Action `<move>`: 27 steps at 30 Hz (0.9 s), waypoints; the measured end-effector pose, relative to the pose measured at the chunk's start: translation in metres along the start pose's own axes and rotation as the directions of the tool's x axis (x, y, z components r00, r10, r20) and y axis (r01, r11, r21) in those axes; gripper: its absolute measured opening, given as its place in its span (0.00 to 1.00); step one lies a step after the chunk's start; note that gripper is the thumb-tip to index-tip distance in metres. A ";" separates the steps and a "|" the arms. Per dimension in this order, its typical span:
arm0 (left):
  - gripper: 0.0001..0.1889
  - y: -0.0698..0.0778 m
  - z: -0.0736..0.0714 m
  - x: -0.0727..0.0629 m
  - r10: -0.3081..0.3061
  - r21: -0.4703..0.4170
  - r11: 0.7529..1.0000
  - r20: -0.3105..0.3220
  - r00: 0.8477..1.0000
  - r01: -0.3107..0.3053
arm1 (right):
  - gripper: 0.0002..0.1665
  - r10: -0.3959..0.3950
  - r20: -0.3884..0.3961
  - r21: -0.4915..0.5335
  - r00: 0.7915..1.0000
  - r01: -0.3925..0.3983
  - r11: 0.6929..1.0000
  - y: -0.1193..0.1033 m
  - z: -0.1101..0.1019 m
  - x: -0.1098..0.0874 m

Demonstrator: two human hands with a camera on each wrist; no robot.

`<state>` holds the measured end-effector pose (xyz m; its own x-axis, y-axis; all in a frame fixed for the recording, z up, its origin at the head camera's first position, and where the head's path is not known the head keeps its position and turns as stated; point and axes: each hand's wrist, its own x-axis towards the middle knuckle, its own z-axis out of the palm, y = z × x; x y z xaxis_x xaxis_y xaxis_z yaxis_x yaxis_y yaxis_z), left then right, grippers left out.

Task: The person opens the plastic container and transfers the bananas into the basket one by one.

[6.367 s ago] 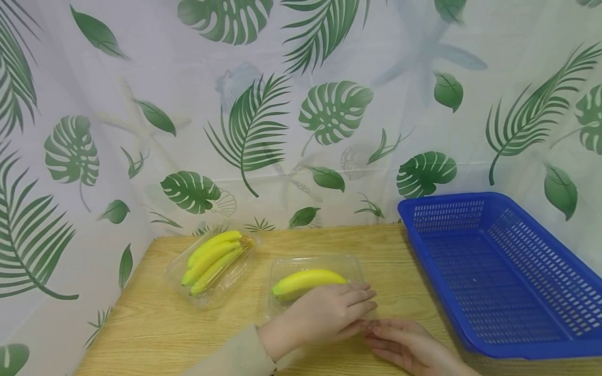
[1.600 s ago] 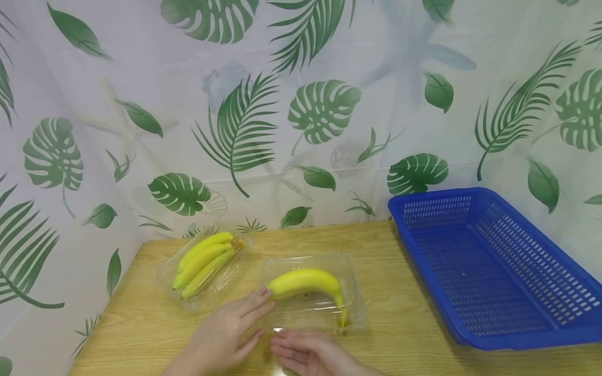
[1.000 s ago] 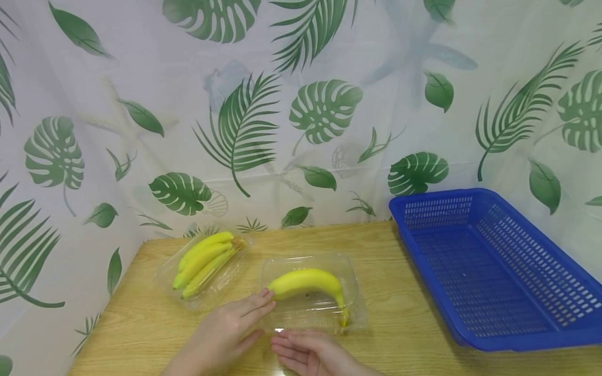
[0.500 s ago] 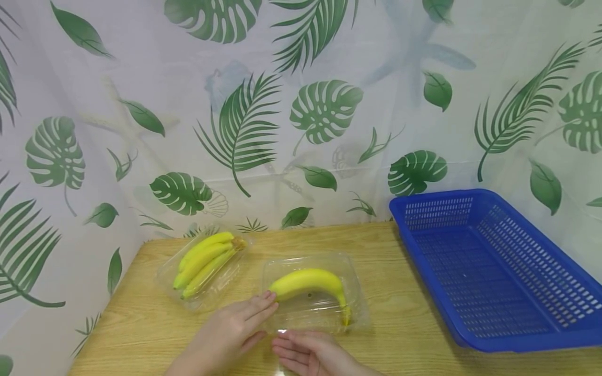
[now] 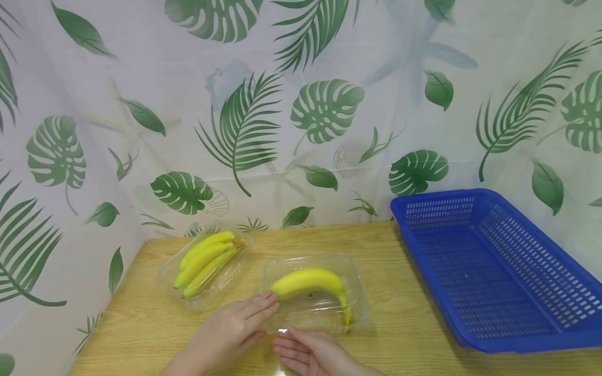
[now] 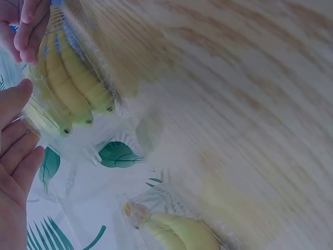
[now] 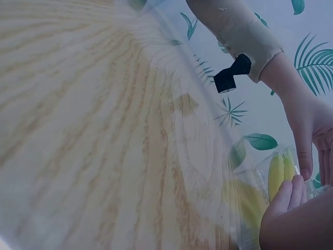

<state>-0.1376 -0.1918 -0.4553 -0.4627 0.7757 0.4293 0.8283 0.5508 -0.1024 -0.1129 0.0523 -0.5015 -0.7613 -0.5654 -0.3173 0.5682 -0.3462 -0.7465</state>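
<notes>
A clear plastic container (image 5: 320,318) with bananas (image 5: 308,281) inside lies before me on the wooden table. One curved banana shows from above, while the left wrist view shows several side by side. My left hand (image 5: 230,329) touches the container's left side with straight fingers. At the front left corner is my right hand (image 5: 315,352), palm turned up, fingers relaxed against the edge; its fingertips are partly hidden. Both hands also appear in the left wrist view, my left hand (image 6: 18,161) below. A second clear container with a bunch of bananas (image 5: 207,263) lies back left.
A blue plastic basket (image 5: 408,209) with slotted walls stands on the right side of the table (image 5: 385,334). Behind the table hangs a white cloth (image 5: 282,209) printed with green leaves.
Since the oldest frame both hands have moved left from the container's right end to its front left corner. Over the last second or so they have barely moved.
</notes>
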 end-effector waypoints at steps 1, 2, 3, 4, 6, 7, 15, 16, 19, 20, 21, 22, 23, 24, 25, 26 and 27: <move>0.33 0.000 0.000 0.000 0.003 0.000 1.000 -0.001 1.000 -0.003 | 0.28 -0.001 -0.009 -0.002 1.000 0.001 1.000 0.000 0.001 0.000; 0.33 -0.001 0.000 0.000 0.006 0.001 1.000 -0.002 1.000 -0.006 | 0.27 -0.002 -0.017 -0.004 1.000 0.002 1.000 0.001 0.001 0.000; 0.33 -0.001 0.000 0.000 0.009 0.001 1.000 -0.005 1.000 -0.009 | 0.27 -0.003 -0.024 -0.007 1.000 0.003 1.000 0.001 0.001 0.001; 0.33 -0.001 0.001 0.000 0.009 0.000 1.000 -0.005 1.000 -0.009 | 0.26 -0.004 -0.031 -0.010 0.999 0.004 1.000 0.001 0.002 0.001; 0.33 -0.001 0.001 -0.001 0.013 0.000 1.000 -0.008 1.000 -0.013 | 0.26 -0.006 -0.041 -0.017 0.999 0.006 1.000 0.002 0.002 0.001; 0.33 -0.001 0.001 -0.001 0.014 -0.001 1.000 -0.009 1.000 -0.014 | 0.26 -0.007 -0.044 -0.019 0.999 0.006 1.000 0.002 0.002 0.001; 0.32 -0.001 0.001 0.001 0.026 0.024 0.999 -0.012 1.000 -0.026 | 0.25 -0.007 -0.058 -0.017 0.998 0.006 1.000 0.002 0.004 0.000; 0.33 -0.001 0.001 0.002 0.028 0.028 0.999 -0.013 1.000 -0.028 | 0.25 -0.006 -0.059 -0.017 0.998 0.005 1.000 0.001 0.004 0.000; 0.34 0.000 0.001 0.002 0.036 0.044 0.998 -0.022 0.999 -0.035 | 0.25 -0.005 -0.067 -0.018 0.998 0.003 1.000 0.001 0.005 0.001; 0.35 0.000 0.001 0.002 0.041 0.051 0.998 -0.027 0.999 -0.040 | 0.25 -0.004 -0.069 -0.019 0.998 0.002 1.000 0.001 0.005 0.000; 0.35 0.000 0.002 0.003 0.046 0.058 0.997 -0.034 0.998 -0.044 | 0.25 -0.004 -0.070 -0.020 0.998 0.002 1.000 0.001 0.005 0.001; 0.36 0.000 0.002 0.003 0.050 0.065 0.997 -0.041 0.998 -0.048 | 0.25 -0.006 -0.069 -0.022 0.998 0.004 1.000 0.001 0.005 0.001; 0.36 0.000 0.003 0.003 0.055 0.072 0.996 -0.050 0.997 -0.051 | 0.25 -0.008 -0.068 -0.023 0.998 0.006 1.000 0.002 0.005 0.001; 0.36 0.000 0.004 0.003 0.059 0.079 0.995 -0.061 0.996 -0.054 | 0.25 -0.009 -0.068 -0.024 0.998 0.007 1.000 0.002 0.005 0.001; 0.36 0.000 0.004 0.003 0.064 0.086 0.995 -0.072 0.995 -0.057 | 0.25 -0.010 -0.067 -0.024 0.998 0.008 1.000 0.002 0.005 0.001; 0.36 0.000 0.005 0.004 0.070 0.095 0.994 -0.085 0.994 -0.062 | 0.24 -0.010 -0.068 -0.024 0.998 0.008 1.000 0.002 0.005 0.001; 0.36 0.000 0.005 0.004 0.076 0.104 0.992 -0.098 0.992 -0.065 | 0.24 -0.010 -0.068 -0.025 0.998 0.009 1.000 0.002 0.005 0.001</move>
<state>-0.1408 -0.1872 -0.4583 -0.3655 0.7812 0.5060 0.8193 0.5281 -0.2234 -0.1112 0.0471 -0.5010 -0.7866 -0.5096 -0.3487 0.5539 -0.3326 -0.7633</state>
